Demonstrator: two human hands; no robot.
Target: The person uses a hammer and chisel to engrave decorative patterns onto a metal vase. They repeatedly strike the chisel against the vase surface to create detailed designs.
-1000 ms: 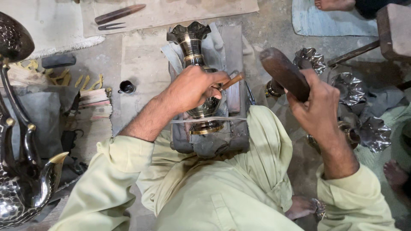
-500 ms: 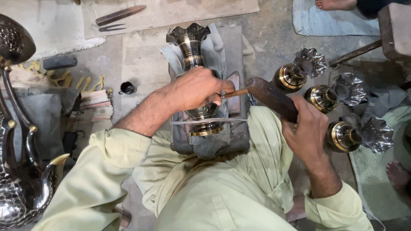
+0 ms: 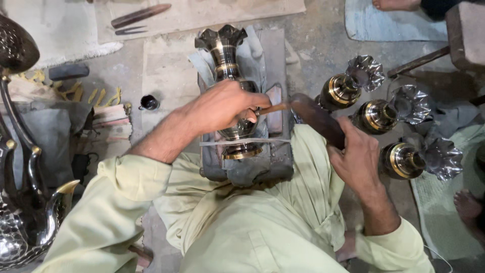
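A brass vase [image 3: 225,55] with a scalloped mouth lies on a padded grey block [image 3: 275,151], strapped down near its foot by a thin band. My left hand [image 3: 222,106] rests on the vase's belly and pinches a thin chisel [image 3: 273,108] against the metal. My right hand [image 3: 359,161] grips a dark wooden mallet [image 3: 316,119], whose head touches the chisel's end.
Three similar brass vases [image 3: 376,116] lie to the right on cloth. A small black cup [image 3: 149,102] and a dark ornate pitcher [image 3: 25,222] are on the left. Tools [image 3: 139,16] lie on a mat at the top. Another person's bare feet show at the top right [image 3: 394,4] and right edge [image 3: 467,205].
My right hand has swung the mallet down from a raised position onto the chisel's end. My left hand stayed on the vase.
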